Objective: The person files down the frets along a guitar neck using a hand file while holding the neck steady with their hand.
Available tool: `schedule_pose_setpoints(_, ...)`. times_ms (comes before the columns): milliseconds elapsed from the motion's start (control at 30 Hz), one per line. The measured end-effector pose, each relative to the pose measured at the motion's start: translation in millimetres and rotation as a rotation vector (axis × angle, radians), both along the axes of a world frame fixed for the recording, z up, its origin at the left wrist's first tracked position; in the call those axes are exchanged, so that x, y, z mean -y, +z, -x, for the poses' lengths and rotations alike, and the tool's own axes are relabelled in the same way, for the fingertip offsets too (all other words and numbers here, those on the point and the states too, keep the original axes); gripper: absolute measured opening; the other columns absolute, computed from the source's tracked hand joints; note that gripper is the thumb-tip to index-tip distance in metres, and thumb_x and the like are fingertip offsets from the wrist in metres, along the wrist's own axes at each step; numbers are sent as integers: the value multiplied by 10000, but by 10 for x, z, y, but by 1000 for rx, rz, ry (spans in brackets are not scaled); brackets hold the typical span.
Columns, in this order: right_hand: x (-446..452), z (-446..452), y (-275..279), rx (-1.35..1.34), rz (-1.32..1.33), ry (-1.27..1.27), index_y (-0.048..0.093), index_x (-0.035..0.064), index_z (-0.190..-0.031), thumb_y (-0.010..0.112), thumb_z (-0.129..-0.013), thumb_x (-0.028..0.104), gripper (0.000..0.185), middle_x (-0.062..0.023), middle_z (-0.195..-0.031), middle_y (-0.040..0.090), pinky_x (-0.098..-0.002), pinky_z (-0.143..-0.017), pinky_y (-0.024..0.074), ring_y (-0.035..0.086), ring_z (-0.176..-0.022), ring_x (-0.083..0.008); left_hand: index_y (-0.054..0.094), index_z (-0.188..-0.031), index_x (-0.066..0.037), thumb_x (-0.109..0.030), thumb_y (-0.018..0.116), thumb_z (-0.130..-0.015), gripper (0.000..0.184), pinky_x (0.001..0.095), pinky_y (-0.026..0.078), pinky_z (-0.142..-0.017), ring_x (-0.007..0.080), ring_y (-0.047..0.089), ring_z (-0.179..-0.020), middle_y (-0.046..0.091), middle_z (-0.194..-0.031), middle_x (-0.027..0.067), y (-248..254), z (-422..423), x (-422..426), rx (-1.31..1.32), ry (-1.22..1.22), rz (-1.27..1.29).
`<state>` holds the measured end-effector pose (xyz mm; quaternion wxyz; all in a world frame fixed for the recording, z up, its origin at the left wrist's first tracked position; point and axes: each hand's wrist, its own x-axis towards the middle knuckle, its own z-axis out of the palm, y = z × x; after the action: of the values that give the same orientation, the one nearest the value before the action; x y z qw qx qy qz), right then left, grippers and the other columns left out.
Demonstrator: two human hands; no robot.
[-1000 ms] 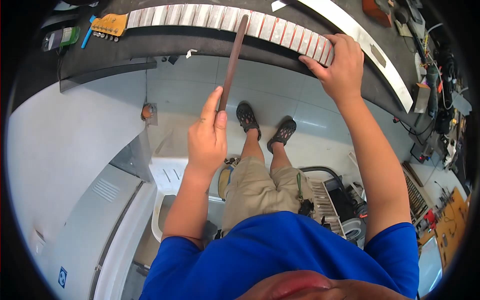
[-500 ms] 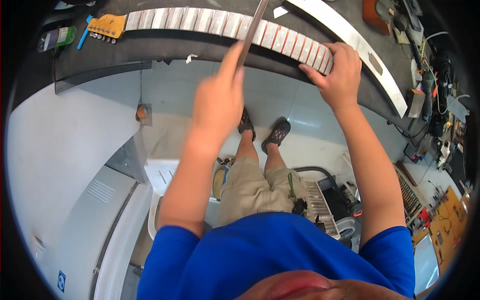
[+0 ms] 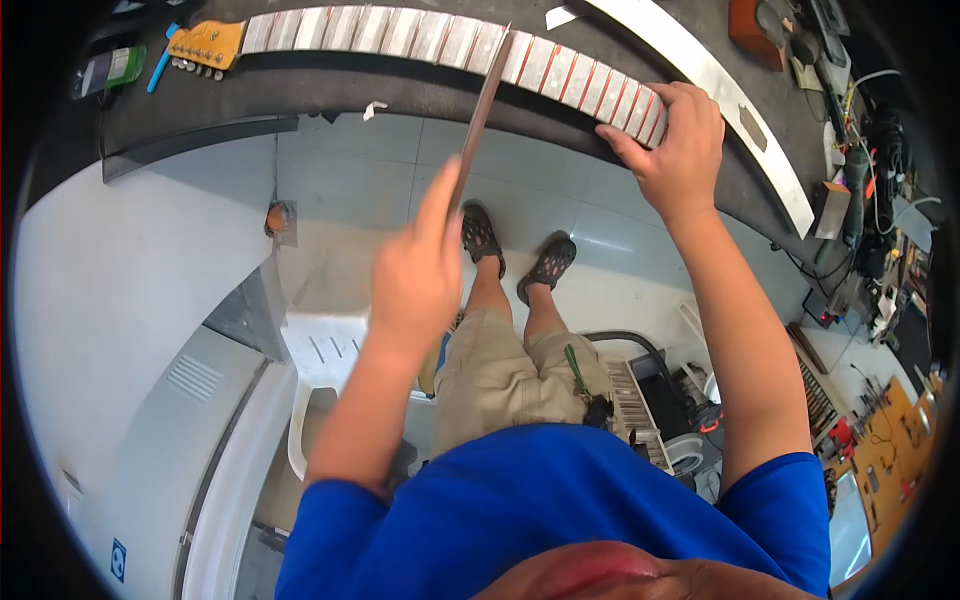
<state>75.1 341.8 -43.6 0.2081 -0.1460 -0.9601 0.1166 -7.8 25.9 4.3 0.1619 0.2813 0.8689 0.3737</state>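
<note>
A guitar neck (image 3: pixel 430 40) lies along the bench edge, its wooden headstock (image 3: pixel 208 45) at the left. Pale, silvery strips cover the fingerboard between the frets, with reddish lines toward the right end. My left hand (image 3: pixel 418 275), slightly blurred, is closed around a long, narrow file (image 3: pixel 482 108). The file's far end lies over the neck's edge near the middle; whether it touches a fret I cannot tell. My right hand (image 3: pixel 682 145) grips the neck's right end, thumb on the near side and fingers over the far side.
A long white straightedge-like strip (image 3: pixel 700 75) with a dark slot lies behind the neck. A blue pen-like item (image 3: pixel 159 70) and a green-labelled bottle (image 3: pixel 122 66) are at the left. A wooden block (image 3: pixel 752 35), tools and cables crowd the right. A white chair (image 3: pixel 325 345) stands below.
My left hand has drawn the file back toward my body and slightly left, so its tip now sits over the neck. My right hand has stayed on the neck's end.
</note>
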Motion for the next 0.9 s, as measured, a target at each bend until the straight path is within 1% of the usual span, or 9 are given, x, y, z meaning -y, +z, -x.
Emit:
schedule_pose_setpoints(133, 70, -55, 23, 39, 28, -9, 690, 61, -1175, 933, -753, 542, 684, -108, -1168, 665, -466, -953, 473, 602, -1094, -344, 535, -1582, -114, -91, 634, -1062, 531, 554, 571, -701, 484, 717, -791, 737, -850, 253, 74, 3, 49, 13, -26, 94)
schedule_pose_setpoints(233, 9, -17, 4, -12, 17, 8, 687, 65, -1153, 932, -750, 551, 678, -101, -1151, 662, -472, -925, 475, 605, -1067, -343, 554, -1553, -124, -105, 635, -1064, 496, 571, 557, -683, 483, 715, -775, 737, -853, 260, 11, 669, -790, -144, -86, 14)
schedule_pose_setpoints(367, 1, 19, 28, 18, -6, -2, 684, 64, -1148, 928, -749, 563, 683, -102, -1149, 661, -479, -924, 473, 606, -1066, -343, 550, -1559, -116, -108, 633, -1066, 500, 566, 562, -704, 485, 723, -805, 737, -859, 263, 226, 423, -577, 60, -24, 195)
schedule_pose_setpoints(433, 17, -15, 16, 7, 27, -8, 683, 64, -1152, 923, -751, 570, 689, -102, -1153, 661, -480, -926, 471, 603, -1070, -343, 518, -1613, -178, -111, 625, -1083, 545, 504, 577, -763, 505, 733, -927, 762, -1143, 275, 135, -22, 30, 63, 5, 54)
schedule_pose_setpoints(533, 16, -19, 15, 12, -1, -9, 681, 62, -1161, 925, -749, 569, 697, -102, -1155, 659, -475, -928, 469, 597, -1076, -344, 510, -1622, -172, -82, 620, -1079, 561, 488, 595, -806, 512, 733, -988, 739, -1269, 274, 189, -47, 145, 9, -32, 73)
schedule_pose_setpoints(600, 46, -48, 6, 7, 12, -7, 681, 64, -1164, 927, -745, 570, 701, -102, -1158, 658, -475, -931, 467, 595, -1079, -345, 504, -1623, -170, -103, 627, -1066, 575, 559, 584, -737, 495, 729, -830, 746, -868, 246, 169, 270, -262, -4, -47, 159)
schedule_pose_setpoints(667, 21, -9, -7, -8, -2, -17, 683, 65, -1166, 931, -739, 569, 705, -102, -1161, 657, -475, -933, 466, 593, -1080, -345, 511, -1615, -169, -122, 630, -1066, 563, 574, 573, -722, 495, 724, -814, 743, -859, 243, 33, 669, -796, -162, -96, 74)
schedule_pose_setpoints(767, 34, -53, 2, 27, 6, -1, 686, 66, -1168, 935, -735, 568, 708, -102, -1164, 657, -475, -934, 466, 594, -1079, -344, 514, -1611, -167, -139, 633, -1067, 558, 587, 557, -710, 482, 721, -784, 741, -862, 247, 66, 727, -896, -145, -89, 105)
schedule_pose_setpoints(900, 32, -19, 22, 3, 29, -10, 688, 67, -1171, 929, -743, 567, 701, -98, -1158, 654, -473, -933, 466, 594, -1078, -343, 512, -1617, -171, -121, 629, -1069, 563, 565, 560, -704, 453, 735, -793, 744, -889, 253, 245, -35, 25, 18, -15, 123)
